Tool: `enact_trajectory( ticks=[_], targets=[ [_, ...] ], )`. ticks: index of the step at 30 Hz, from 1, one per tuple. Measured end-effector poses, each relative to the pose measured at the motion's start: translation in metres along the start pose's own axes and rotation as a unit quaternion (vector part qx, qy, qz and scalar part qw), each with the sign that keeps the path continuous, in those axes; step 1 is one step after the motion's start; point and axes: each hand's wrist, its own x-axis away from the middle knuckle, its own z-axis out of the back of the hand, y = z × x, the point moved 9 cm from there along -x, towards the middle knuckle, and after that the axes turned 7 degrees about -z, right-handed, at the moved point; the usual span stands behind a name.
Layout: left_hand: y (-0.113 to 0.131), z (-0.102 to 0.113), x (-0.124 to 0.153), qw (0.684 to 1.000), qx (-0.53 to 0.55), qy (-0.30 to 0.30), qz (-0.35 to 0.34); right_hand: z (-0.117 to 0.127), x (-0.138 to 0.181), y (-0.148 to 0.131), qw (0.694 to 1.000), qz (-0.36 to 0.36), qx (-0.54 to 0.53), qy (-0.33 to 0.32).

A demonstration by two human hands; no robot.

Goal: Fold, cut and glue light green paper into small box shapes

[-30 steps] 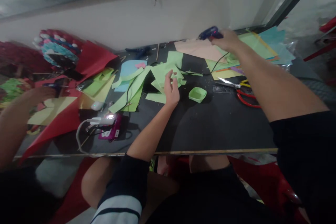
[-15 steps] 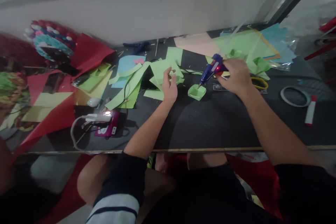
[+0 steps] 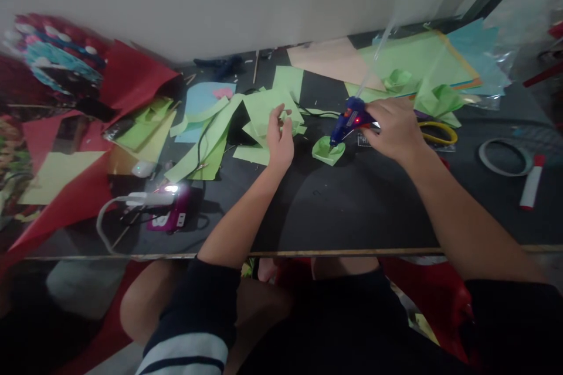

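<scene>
My right hand (image 3: 393,129) grips a blue glue gun (image 3: 347,123) with a lit red light and a long clear glue stick rising from its back. Its nozzle dips into a small light green folded paper box (image 3: 328,152), open at the top, on the dark table. To the left of the box, my left hand (image 3: 280,140) hovers with fingers loosely curled and apart, in front of a heap of green paper (image 3: 264,111). Pale green shows between its fingers; I see nothing clearly held.
A purple power strip (image 3: 169,211) with a white plug and cable sits front left. Red paper (image 3: 132,79) lies behind it. On the right are yellow-handled scissors (image 3: 440,133), a tape roll (image 3: 505,158) and a red-capped marker (image 3: 532,184). More folded green paper (image 3: 440,99) lies at the back right.
The glue gun has come down and slightly left, its nozzle now inside the paper box. My left hand has stayed about where it was. The view has shifted a little.
</scene>
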Motion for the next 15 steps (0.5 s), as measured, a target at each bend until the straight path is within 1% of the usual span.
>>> enact_trajectory(
  ticks=[6,9,15],
  targets=[
    [0.0019,-0.0001,-0.0005,1.000,-0.020,0.008,-0.011,-0.0021,0.0004,0.0012,1.000,0.008,-0.011,0.000],
    [0.0007,-0.0005,-0.0004,1.000,-0.022,0.013,-0.006,-0.0037,0.0002,0.0023,1.000,0.003,-0.015,-0.001],
    [0.0002,-0.0015,-0.0006,1.000,-0.013,0.005,-0.010,-0.0049,-0.0004,0.0050,1.000,-0.006,-0.013,-0.002]
  ],
)
